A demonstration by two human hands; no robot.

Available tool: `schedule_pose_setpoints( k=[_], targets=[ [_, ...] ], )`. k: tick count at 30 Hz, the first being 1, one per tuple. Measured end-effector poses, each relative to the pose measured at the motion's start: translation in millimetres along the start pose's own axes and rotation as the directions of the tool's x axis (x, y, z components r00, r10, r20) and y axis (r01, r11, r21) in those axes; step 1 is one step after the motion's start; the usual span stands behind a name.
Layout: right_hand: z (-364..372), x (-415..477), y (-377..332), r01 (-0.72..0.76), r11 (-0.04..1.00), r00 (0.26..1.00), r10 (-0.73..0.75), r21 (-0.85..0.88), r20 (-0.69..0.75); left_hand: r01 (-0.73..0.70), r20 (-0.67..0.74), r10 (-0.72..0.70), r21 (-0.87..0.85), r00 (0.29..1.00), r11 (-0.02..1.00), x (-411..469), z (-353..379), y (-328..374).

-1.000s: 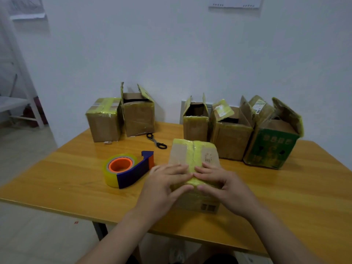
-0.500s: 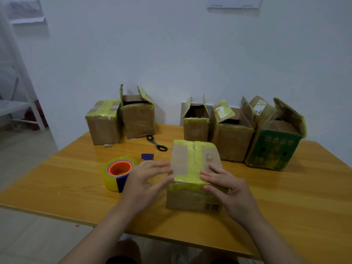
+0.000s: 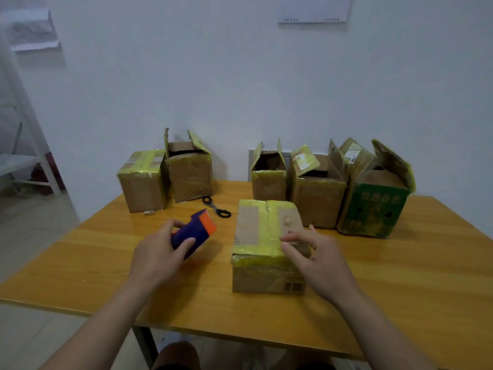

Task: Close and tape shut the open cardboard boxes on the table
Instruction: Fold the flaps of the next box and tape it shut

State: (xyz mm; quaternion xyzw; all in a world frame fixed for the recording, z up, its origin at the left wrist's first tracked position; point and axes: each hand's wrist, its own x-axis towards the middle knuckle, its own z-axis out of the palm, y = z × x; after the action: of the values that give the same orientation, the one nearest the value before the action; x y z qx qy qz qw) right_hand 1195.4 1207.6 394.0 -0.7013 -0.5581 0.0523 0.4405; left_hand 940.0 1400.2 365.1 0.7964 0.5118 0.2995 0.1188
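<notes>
Centrally, a yellow-wood table stands against a white wall, with pale floor at left. The left hand grips the dispenser at mid-frame. The right hand, fingers loose, is over the taped box. Open boxes line the table's back edge.
</notes>
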Motion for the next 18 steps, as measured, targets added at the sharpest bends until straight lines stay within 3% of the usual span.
schedule_pose_setpoints(
  k=[4,7,9,11,15,18],
  targets=[
    [-3,11,-29,-0.017,0.976,1.000,0.022,0.217,-0.021,-0.032,0.009,0.038,-0.397,0.999,0.917,-6,-51,29],
    [1,23,-55,-0.257,0.836,0.960,0.164,0.484,0.226,-0.124,0.027,0.166,-0.556,0.986,0.822,-15,-83,54],
    [3,27,-69,-0.388,0.686,0.912,0.192,0.616,0.361,-0.171,0.067,0.262,-0.601,0.963,0.781,-22,-93,67],
    [1,29,-74,-0.420,0.573,0.902,0.183,0.703,0.391,-0.210,0.109,0.340,-0.601,0.934,0.771,-27,-97,76],
    [-10,29,-67,-0.413,0.516,0.909,0.191,0.750,0.369,-0.274,0.159,0.442,-0.591,0.883,0.759,-29,-94,81],
    [-17,25,-61,-0.449,0.399,0.894,0.205,0.800,0.399,-0.282,0.177,0.481,-0.621,0.859,0.731,-28,-92,84]
  ],
)
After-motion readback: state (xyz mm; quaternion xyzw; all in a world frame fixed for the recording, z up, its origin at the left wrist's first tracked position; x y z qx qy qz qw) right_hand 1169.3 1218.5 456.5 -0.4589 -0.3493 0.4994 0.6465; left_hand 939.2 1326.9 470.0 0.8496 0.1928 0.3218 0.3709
